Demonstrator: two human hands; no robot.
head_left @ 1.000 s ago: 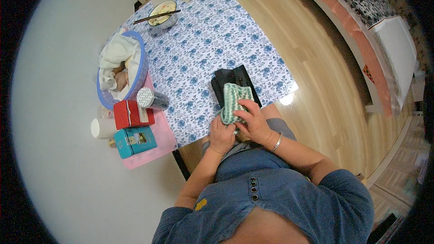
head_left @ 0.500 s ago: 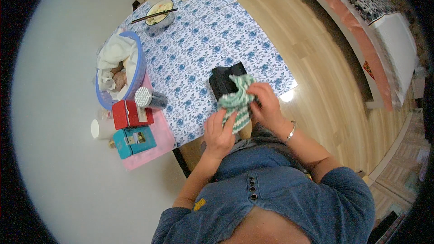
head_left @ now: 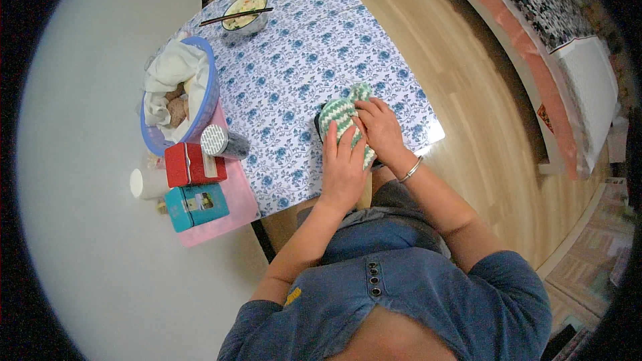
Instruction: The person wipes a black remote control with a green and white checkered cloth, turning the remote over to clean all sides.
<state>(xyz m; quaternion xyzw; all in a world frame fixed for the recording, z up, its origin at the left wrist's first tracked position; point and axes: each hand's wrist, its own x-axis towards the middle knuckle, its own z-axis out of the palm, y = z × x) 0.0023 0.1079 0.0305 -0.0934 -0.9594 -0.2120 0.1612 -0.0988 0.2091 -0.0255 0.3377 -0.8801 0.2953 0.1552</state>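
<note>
A green-and-white striped knitted cloth (head_left: 338,115) lies spread over a folded black item (head_left: 318,124) near the table's front edge. Most of the black item is hidden; only its dark edges show. My left hand (head_left: 344,172) rests on the near part of the cloth, its fingers stretched out and apart. Just to the right, my right hand (head_left: 384,132), with a silver bangle at the wrist, has bent fingers gathered on the cloth's right side, gripping it.
The table (head_left: 287,87) has a blue floral cover. On its left are a blue basket (head_left: 213,87) lined with white cloth, a dark jar with a patterned lid (head_left: 231,143), a red tin (head_left: 190,166) and a teal tin (head_left: 194,207). A food bowl (head_left: 246,23) with chopsticks stands farther back.
The bunched knitted cloth has been laid flatter over the black item, covering most of it. Both hands have moved forward, and the left fingers have spread out on the cloth.
</note>
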